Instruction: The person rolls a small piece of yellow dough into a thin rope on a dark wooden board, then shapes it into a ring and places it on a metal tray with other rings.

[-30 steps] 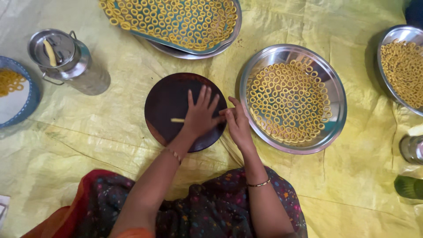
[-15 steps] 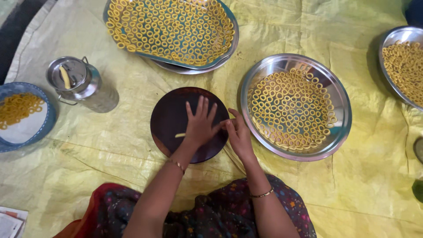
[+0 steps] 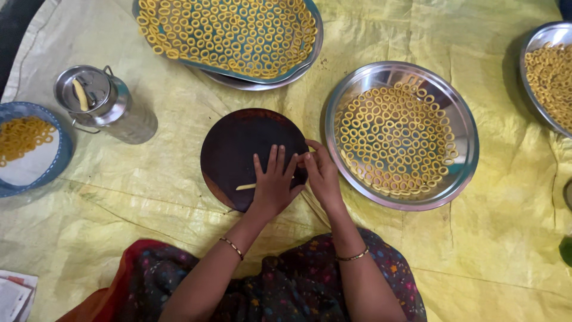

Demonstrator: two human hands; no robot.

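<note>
A dark round board (image 3: 238,149) lies on a yellow sheet in front of me. My left hand (image 3: 274,182) rests flat on it with fingers spread, pressing on a thin pale dough strip (image 3: 245,187) whose end sticks out to the left. My right hand (image 3: 323,176) sits at the board's right edge, fingers curled and touching the left hand's fingertips. What it pinches is hidden. Just right of it stands a round steel plate (image 3: 465,137) filled with small yellow dough rings (image 3: 393,137).
A large tray (image 3: 229,33) of rings lies at the top. A steel can (image 3: 110,107) with a dough piece on its lid stands left. A blue plate (image 3: 56,167) with rings is at far left, and another steel plate (image 3: 551,71) at far right.
Both hands have slid a little toward me on the board, the strip rolling under the left palm. The view has shifted slightly.
</note>
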